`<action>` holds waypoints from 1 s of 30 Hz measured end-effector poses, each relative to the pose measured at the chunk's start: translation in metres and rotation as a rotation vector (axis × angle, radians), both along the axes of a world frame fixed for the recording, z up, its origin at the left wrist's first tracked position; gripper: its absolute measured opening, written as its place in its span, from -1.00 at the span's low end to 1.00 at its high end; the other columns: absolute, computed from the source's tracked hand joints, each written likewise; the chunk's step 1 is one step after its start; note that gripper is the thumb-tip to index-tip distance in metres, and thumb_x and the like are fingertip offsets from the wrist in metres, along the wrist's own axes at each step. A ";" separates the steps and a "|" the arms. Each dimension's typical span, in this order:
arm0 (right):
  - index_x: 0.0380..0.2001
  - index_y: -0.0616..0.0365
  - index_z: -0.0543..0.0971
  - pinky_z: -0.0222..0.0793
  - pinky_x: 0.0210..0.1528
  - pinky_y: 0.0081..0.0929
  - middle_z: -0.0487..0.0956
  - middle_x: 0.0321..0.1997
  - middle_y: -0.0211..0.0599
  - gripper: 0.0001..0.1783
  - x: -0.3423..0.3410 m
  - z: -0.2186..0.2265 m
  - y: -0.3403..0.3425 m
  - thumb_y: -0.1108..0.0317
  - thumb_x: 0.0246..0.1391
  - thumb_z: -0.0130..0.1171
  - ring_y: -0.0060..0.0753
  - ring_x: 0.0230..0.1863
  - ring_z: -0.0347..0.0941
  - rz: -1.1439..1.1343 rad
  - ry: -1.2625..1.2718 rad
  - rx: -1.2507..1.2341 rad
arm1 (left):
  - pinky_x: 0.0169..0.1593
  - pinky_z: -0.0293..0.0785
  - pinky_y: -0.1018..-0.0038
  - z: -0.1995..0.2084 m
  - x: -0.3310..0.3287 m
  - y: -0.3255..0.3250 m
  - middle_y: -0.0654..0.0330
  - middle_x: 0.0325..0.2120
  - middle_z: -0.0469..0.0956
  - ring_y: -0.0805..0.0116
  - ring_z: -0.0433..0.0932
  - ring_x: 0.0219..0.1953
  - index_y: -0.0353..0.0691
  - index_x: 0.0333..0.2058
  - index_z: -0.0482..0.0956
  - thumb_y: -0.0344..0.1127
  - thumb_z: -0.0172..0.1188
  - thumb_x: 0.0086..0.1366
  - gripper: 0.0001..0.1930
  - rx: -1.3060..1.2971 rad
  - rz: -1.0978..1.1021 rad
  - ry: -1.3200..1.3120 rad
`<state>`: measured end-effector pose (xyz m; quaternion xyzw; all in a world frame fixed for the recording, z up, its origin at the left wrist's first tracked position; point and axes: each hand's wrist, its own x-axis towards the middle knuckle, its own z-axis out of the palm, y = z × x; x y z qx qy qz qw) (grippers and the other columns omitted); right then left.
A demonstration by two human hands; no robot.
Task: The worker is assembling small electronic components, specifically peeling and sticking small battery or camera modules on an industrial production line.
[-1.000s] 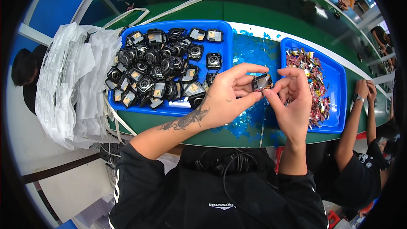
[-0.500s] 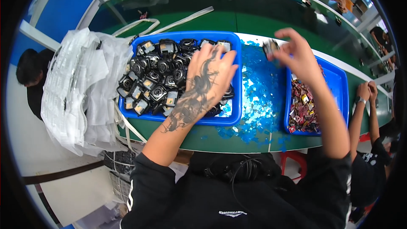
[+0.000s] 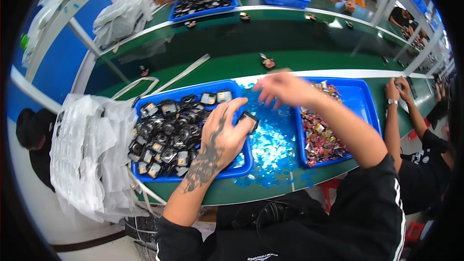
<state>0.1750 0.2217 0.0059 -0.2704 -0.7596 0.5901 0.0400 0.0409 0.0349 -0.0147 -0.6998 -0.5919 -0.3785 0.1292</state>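
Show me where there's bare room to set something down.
Bare: inside the right tray, between the scraps and its right wall, though the right forearm crosses there; the green surface right of the small red piece. Crowded: the left tray, heaped with black watch parts, and between trays, where blue flakes lie.

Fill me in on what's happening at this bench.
A person has a black watch-like part in the left hand, at the right edge of a blue tray heaped with similar parts. The right hand is blurred above the bench, near the second blue tray, which holds small red and yellow pieces; whether it grips anything is unclear. Shiny blue scraps lie between the trays.
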 end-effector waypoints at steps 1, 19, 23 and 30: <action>-0.06 0.25 0.55 0.54 -0.29 -0.50 0.60 -0.31 -0.29 -0.61 0.009 0.011 -0.030 0.12 0.32 0.00 -0.52 -0.31 0.54 0.074 0.035 -0.164 | -0.21 0.54 0.28 0.001 0.006 -0.004 0.06 -0.04 0.49 0.11 0.54 -0.17 -0.15 -0.45 0.58 -0.51 0.29 -0.14 -0.80 -0.006 0.012 0.007; -0.41 0.22 0.60 0.45 -0.23 -0.24 0.61 -0.43 -0.13 -0.83 0.148 -0.007 0.040 0.36 -0.05 0.32 -0.09 -0.36 0.56 -0.292 -0.360 0.993 | -0.14 0.60 0.43 -0.014 0.030 0.001 -0.07 -0.10 0.55 0.22 0.64 -0.21 -0.28 -0.05 0.35 -0.48 0.10 0.34 -0.76 -0.457 -0.302 -1.701; -0.44 0.26 0.56 0.35 -0.36 -0.61 0.55 -0.54 -0.34 -0.91 0.161 0.005 0.026 0.50 -0.04 0.28 -0.59 -0.49 0.45 -0.574 -0.022 0.879 | -0.01 0.54 0.34 -0.018 0.026 0.005 -0.13 -0.03 0.50 0.16 0.61 -0.13 -0.22 0.03 0.26 -0.44 0.05 0.38 -0.71 -0.498 -0.388 -1.887; -0.39 0.23 0.51 0.35 -0.41 -0.78 0.56 -0.44 -0.45 -0.86 0.102 0.011 -0.060 0.58 0.01 0.29 -0.75 -0.46 0.47 -0.406 0.383 0.228 | 0.01 0.44 0.45 -0.015 0.033 -0.006 0.09 0.01 0.37 0.36 0.46 -0.02 -0.26 0.04 0.47 -0.49 0.12 0.28 -0.66 -0.421 -0.342 -1.140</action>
